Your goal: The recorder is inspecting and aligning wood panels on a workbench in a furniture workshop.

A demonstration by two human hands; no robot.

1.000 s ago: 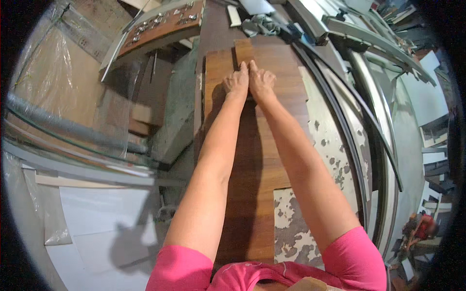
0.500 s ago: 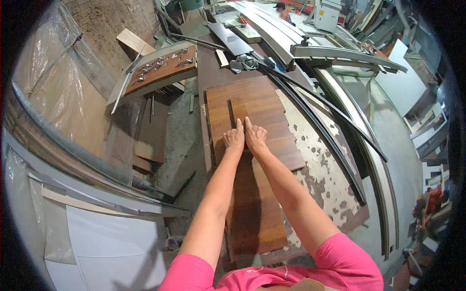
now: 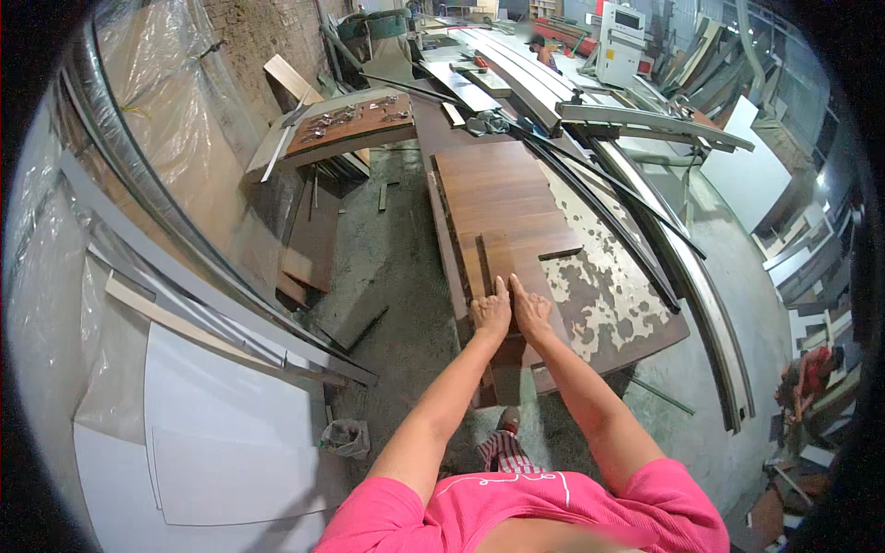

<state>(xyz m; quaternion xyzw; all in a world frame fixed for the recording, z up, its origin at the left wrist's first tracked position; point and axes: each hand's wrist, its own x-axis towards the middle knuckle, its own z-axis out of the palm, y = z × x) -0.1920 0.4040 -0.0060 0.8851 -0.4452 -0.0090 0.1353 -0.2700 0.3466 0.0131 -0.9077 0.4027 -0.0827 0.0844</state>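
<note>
A brown wood-grain panel lies on the long workbench. On top of it rests a narrow wood-grain strip with a dark edge along its left side. My left hand and my right hand press side by side on the strip's near end. Both index fingers point forward along it, while the other fingers curl down around its sides. The thumbs are largely hidden.
Hardware pieces lie on a brown board at the far left. Long dark profiles and a metal rail run along the right. A crumpled cloth sits beyond the panel. White sheets lean at lower left. A person is far back.
Both hands have slid toward me along the panel, bringing the strip with them. My view has shifted, so my shoe and striped trouser leg now show below the bench.
</note>
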